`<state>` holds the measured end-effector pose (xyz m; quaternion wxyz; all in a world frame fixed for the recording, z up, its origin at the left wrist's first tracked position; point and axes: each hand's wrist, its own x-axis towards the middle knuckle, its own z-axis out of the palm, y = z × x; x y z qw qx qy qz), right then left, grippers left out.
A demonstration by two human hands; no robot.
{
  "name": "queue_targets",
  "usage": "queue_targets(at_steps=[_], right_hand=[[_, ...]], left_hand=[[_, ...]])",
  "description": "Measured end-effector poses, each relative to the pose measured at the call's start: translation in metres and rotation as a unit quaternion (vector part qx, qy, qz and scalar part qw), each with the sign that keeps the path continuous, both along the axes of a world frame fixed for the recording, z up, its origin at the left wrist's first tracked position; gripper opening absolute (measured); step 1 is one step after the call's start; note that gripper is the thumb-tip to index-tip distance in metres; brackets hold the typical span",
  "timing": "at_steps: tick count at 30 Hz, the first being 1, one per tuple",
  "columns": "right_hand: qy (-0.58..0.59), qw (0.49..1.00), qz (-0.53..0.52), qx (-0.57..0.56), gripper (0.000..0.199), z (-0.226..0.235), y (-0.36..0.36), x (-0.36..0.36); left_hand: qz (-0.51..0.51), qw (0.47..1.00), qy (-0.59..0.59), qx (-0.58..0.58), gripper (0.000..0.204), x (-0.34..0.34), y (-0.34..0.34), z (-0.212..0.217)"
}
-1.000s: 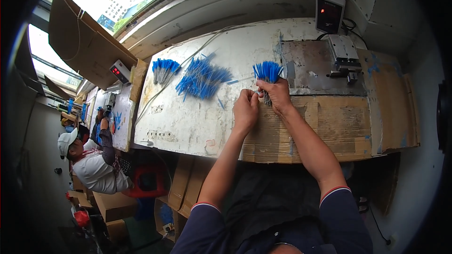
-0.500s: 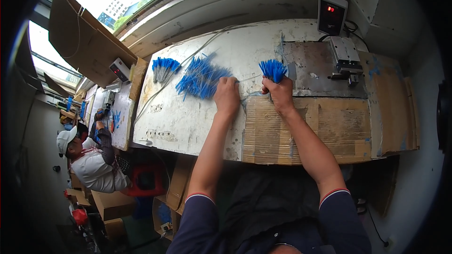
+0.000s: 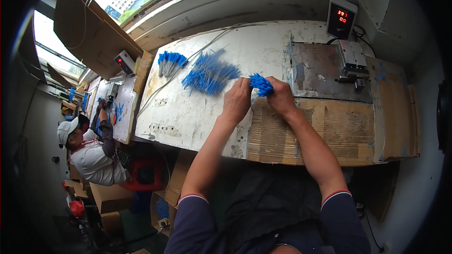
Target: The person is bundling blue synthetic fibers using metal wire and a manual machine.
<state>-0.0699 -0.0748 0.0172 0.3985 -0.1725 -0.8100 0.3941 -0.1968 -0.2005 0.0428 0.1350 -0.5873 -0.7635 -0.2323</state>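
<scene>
My right hand (image 3: pixel 280 97) grips a tight bunch of blue-tipped thin sticks (image 3: pixel 260 84) over the edge of a cardboard sheet (image 3: pixel 329 127). My left hand (image 3: pixel 237 99) is right beside the bunch on its left, fingers curled against it. A loose pile of the same blue sticks (image 3: pixel 208 74) lies on the white worktable (image 3: pixel 188 113) just left of my hands. A smaller tied bundle (image 3: pixel 169 61) lies farther left.
A metal plate (image 3: pixel 320 70) with a small clamp device (image 3: pixel 351 61) sits at the right, a digital display box (image 3: pixel 341 17) behind it. A white cable (image 3: pixel 197 51) crosses the table. Another person in a white cap (image 3: pixel 89 150) works at a bench at the left. Cardboard boxes stand below.
My left hand reached out to the loose pile, then came back to the bunch. My right hand lowered slightly with the bunch.
</scene>
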Motion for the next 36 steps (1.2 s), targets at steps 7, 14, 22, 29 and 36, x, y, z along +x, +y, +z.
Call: queue_targets(at_steps=[7,14,22,29,36], right_hand=[[0.109,0.951,0.014,-0.289,0.006,-0.016,0.007,-0.007],[0.156,0.883,0.047,-0.440,0.012,-0.014,0.014,-0.004],[0.152,0.860,0.052,-0.484,0.011,-0.014,0.014,-0.006],[0.159,0.848,0.027,-0.505,0.009,-0.012,0.014,-0.004],[0.154,0.835,0.046,-0.526,0.012,-0.010,0.014,-0.001]], left_hand=[[0.239,0.969,0.067,0.021,0.026,-0.069,-0.026,-0.001],[0.256,0.949,0.095,-0.154,0.027,-0.074,-0.019,0.010],[0.216,0.961,0.130,-0.116,0.013,-0.075,-0.017,0.005],[0.220,0.958,0.156,-0.099,0.014,-0.075,-0.023,-0.004],[0.254,0.964,0.035,-0.070,0.021,-0.086,-0.029,0.008]])
